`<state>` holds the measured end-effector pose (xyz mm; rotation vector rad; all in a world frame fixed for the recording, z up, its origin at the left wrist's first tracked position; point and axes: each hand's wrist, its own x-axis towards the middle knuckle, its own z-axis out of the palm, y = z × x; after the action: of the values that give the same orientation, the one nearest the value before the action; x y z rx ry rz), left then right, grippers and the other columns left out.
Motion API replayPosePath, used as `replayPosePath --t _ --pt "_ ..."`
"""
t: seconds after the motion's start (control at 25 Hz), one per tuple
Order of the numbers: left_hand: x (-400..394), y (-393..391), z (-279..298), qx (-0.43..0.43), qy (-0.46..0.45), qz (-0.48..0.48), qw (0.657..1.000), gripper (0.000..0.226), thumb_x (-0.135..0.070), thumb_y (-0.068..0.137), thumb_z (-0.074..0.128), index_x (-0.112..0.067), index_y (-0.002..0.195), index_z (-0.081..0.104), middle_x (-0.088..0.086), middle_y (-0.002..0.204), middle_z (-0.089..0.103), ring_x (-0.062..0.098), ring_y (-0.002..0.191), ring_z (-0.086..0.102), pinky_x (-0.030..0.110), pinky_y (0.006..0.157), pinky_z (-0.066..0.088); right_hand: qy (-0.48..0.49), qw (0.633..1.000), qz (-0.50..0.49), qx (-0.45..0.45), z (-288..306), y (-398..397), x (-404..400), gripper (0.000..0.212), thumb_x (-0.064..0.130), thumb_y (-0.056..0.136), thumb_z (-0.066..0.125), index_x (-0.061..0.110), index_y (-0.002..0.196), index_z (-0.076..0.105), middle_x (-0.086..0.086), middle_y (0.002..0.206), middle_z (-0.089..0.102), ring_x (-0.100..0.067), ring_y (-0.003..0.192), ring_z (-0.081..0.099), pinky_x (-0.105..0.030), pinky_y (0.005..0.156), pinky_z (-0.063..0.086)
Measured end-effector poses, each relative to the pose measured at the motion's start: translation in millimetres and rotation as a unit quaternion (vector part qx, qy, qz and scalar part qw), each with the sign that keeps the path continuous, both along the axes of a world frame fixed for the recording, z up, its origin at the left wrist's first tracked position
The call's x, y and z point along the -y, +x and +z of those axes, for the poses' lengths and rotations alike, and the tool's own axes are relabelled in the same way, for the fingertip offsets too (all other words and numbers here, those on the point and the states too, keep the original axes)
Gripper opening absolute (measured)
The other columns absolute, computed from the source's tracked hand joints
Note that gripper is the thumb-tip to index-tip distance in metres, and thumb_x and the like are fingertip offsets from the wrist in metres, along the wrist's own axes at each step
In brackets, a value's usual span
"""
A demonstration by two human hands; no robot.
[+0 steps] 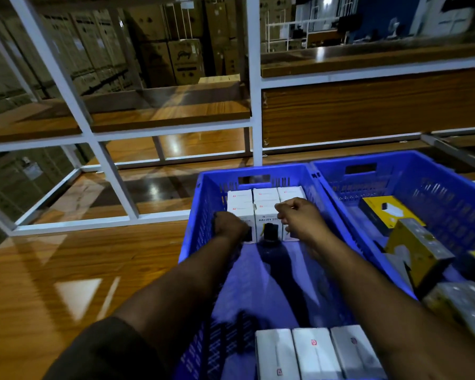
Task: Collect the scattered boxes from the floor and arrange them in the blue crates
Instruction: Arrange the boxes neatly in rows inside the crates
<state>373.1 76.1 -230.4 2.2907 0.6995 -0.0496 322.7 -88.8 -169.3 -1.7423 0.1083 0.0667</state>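
Two blue crates stand side by side on the wooden floor. At the far end of the left crate (192, 231) sits a tight block of white boxes (268, 219), several of them stacked in rows. My left hand (229, 224) curls round the block's left front box. On the block's right side, my right hand (299, 219) has its fingers curled over the top of the right front box. Three more white boxes (316, 352) lie in a row at the near end of that crate. The right crate (368, 158) holds several yellow and black boxes (412, 250), lying untidily.
A white metal shelf frame (254, 111) with wooden boards rises just behind the crates. Polished wooden floor (66, 270) stretches to the left. Stacks of brown cartons (184, 58) stand far behind the shelving.
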Motion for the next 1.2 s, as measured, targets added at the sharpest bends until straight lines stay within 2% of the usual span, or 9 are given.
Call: replayPosePath --t 0.12,0.2,0.28,0.4,0.52,0.6,0.76,1.0,1.2 --pt "0.7 -16.2 34.5 0.042 -0.005 0.026 0.999 0.085 -0.031 0.079 0.08 0.001 0.144 0.035 0.021 0.148 0.043 0.035 0.136 0.045 0.038 0.105 0.043 -0.077 0.991 0.107 -0.006 4.1 -12.8 1.4 0.02 0.022 0.093 0.064 0.012 0.076 0.062 -0.005 0.072 0.064 -0.016 0.065 0.054 -0.029 0.062 0.045" --pt "-1.7 -28.0 44.8 0.064 0.0 -0.021 0.998 0.08 -0.032 0.077 0.082 -0.002 0.14 0.042 0.014 0.143 0.05 0.03 0.131 0.05 0.037 0.101 0.045 -0.18 0.959 0.218 -0.029 5.0 -26.8 -1.7 0.025 0.026 0.093 0.065 0.007 0.078 0.065 -0.006 0.072 0.065 -0.016 0.066 0.057 -0.027 0.063 0.05" --pt "-2.8 -45.2 44.1 0.056 -0.052 -0.095 0.993 0.065 -0.023 0.078 0.083 0.0 0.129 0.05 0.005 0.129 0.06 0.025 0.115 0.06 0.035 0.091 0.051 -0.299 0.891 0.331 -0.082 2.7 -42.7 -6.9 0.039 0.039 0.091 0.066 0.0 0.088 0.071 -0.012 0.083 0.072 -0.019 0.073 0.063 -0.031 0.074 0.057" --pt "-7.8 -68.5 36.1 0.032 -0.07 -0.186 0.98 0.045 -0.021 0.078 0.084 -0.003 0.113 0.062 0.016 0.112 0.069 0.026 0.091 0.065 0.046 0.086 0.058 -0.451 0.755 0.442 -0.176 -1.9 -68.3 -15.5 0.06 0.058 0.088 0.06 0.001 0.099 0.073 -0.012 0.099 0.073 -0.02 0.086 0.064 -0.036 0.085 0.058" --pt "-14.1 -83.0 28.8 0.041 -0.007 -0.244 0.969 0.032 -0.03 0.079 0.081 -0.003 0.085 0.066 0.016 0.083 0.068 0.024 0.07 0.058 0.047 0.075 0.06 -0.518 0.691 0.458 -0.211 2.5 -94.3 -21.0 0.058 0.067 0.085 0.058 0.01 0.073 0.06 -0.001 0.077 0.059 -0.021 0.074 0.055 -0.034 0.077 0.052" --pt "-16.7 -88.7 26.7 0.039 0.012 -0.26 0.965 0.031 -0.033 0.082 0.079 -0.005 0.088 0.066 0.019 0.083 0.065 0.03 0.071 0.063 0.044 0.073 0.059 -0.562 0.667 0.457 -0.173 11.3 -112.4 -23.8 0.061 0.07 0.082 0.057 0.012 0.064 0.052 -0.001 0.066 0.05 -0.023 0.067 0.047 -0.032 0.071 0.043" --pt "-15.7 -91.5 27.6 0.049 -0.001 -0.26 0.964 0.048 -0.036 0.083 0.077 -0.003 0.116 0.065 0.019 0.115 0.069 0.037 0.102 0.067 0.043 0.085 0.059 -0.601 0.656 0.436 -0.137 18.6 -141.8 -35.7 0.068 0.071 0.082 0.057 0.005 0.094 0.069 -0.006 0.085 0.067 -0.024 0.078 0.06 -0.032 0.069 0.047" --pt "-8.9 -97.1 32.2 0.078 0.006 -0.272 0.959 0.049 -0.035 0.086 0.074 0.0 0.118 0.062 0.024 0.115 0.066 0.037 0.102 0.067 0.038 0.08 0.055 -0.577 0.725 0.36 -0.111 16.9 -167.2 -54.4 0.06 0.06 0.081 0.063 0.022 0.128 0.058 -0.001 0.121 0.066 -0.024 0.105 0.063 -0.036 0.088 0.052" --pt "-9.5 -101.5 34.7 0.075 -0.011 -0.268 0.961 0.046 -0.038 0.087 0.073 -0.012 0.124 0.061 0.01 0.122 0.067 0.03 0.107 0.065 0.034 0.085 0.052 -0.569 0.729 0.354 -0.139 16.7 -162.1 -65.2 0.066 0.066 0.078 0.063 0.015 0.12 0.061 -0.007 0.107 0.072 -0.025 0.082 0.067 -0.032 0.061 0.051"
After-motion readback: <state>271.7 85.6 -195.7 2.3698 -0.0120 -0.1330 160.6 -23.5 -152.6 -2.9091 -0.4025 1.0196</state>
